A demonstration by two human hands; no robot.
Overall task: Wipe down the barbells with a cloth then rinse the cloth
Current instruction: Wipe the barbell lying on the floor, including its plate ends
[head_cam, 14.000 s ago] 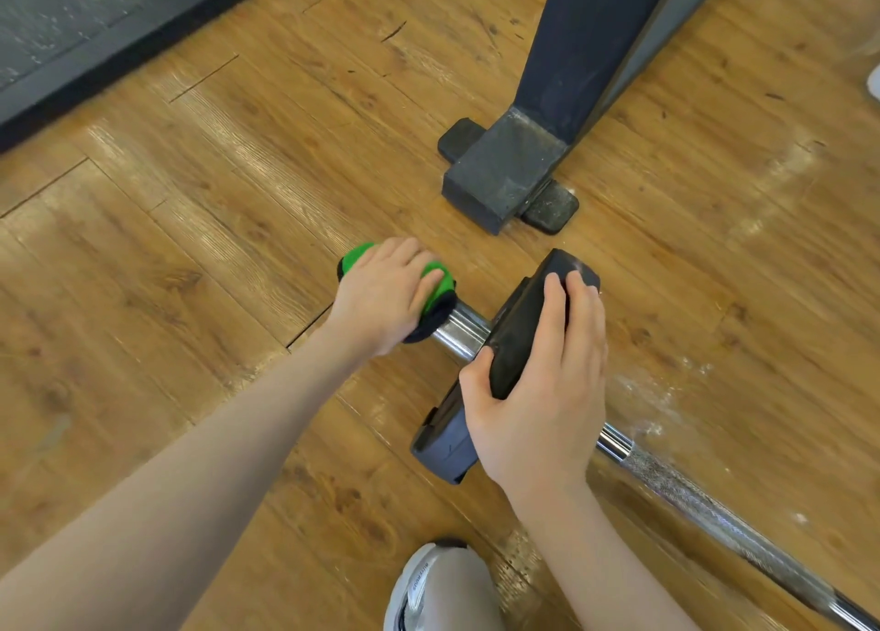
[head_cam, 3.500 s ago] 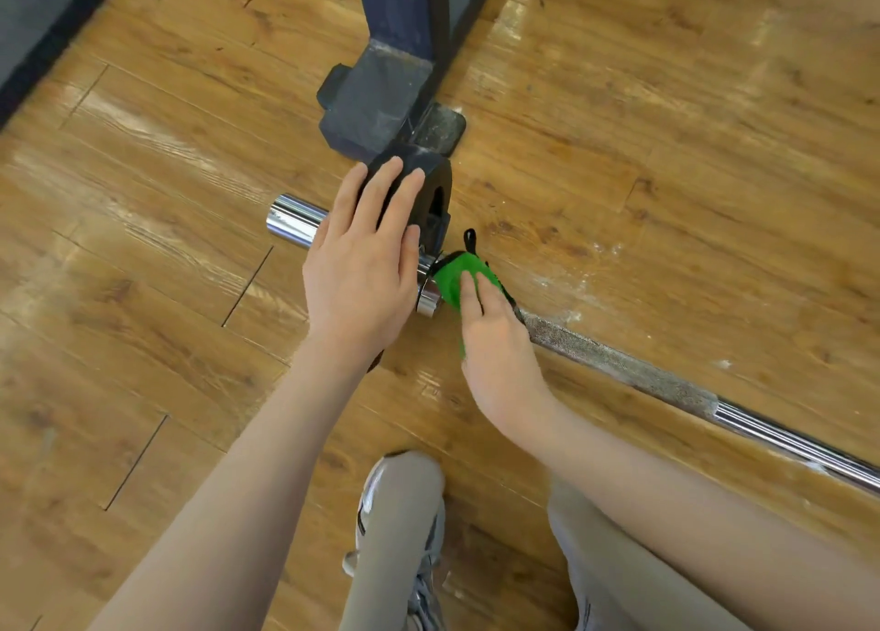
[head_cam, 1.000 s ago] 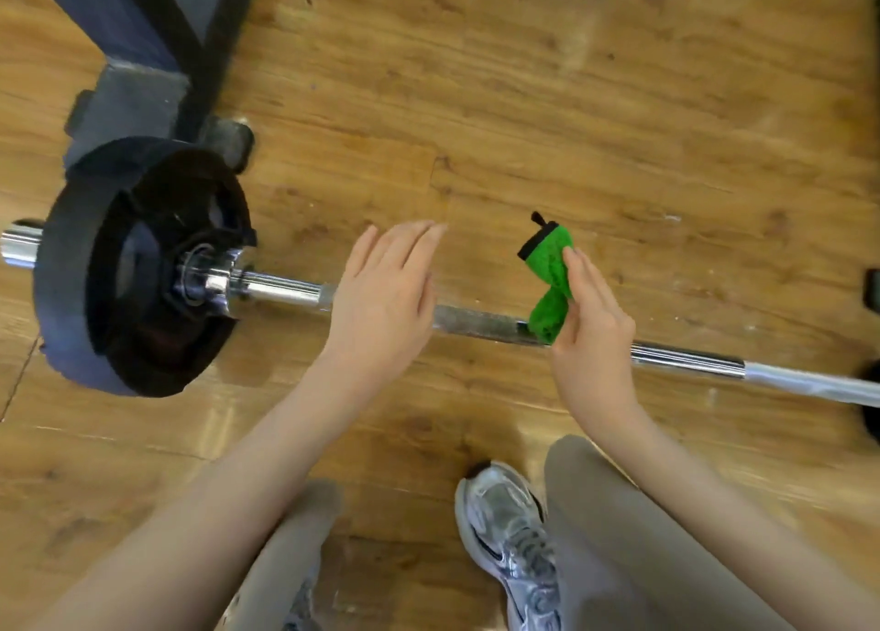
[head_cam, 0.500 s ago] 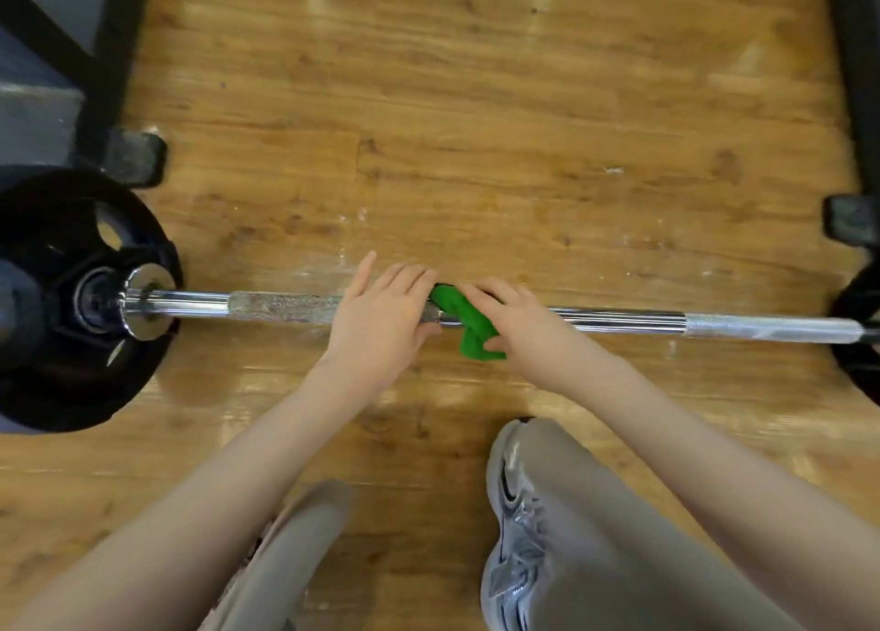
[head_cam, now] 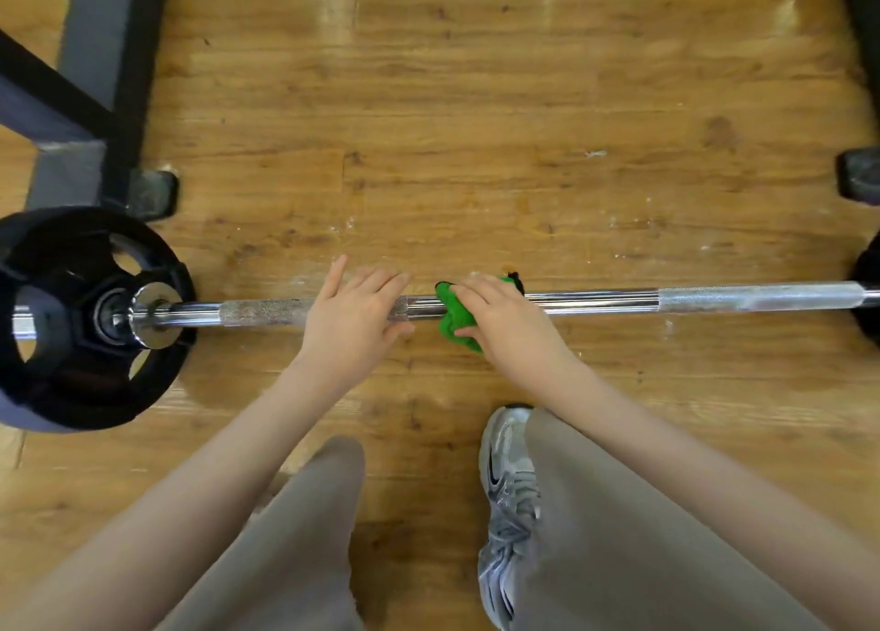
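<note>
Barbell of long chromed steel with knurled grip sections lies across the wooden plank floor, passing under the fingers of both hands; its black round weight plate sits at the end well out beyond the left hand's fingers, in front of a dark steel rack foot. Left hand rests on the bar with fingers straight and relaxed, thumb on the near side. Right hand has fingers and thumb curled round a small crumpled green cloth, which wraps the bar just beside the left fingertips. Below the right wrist, a grey sports shoe stands on the floor
</note>
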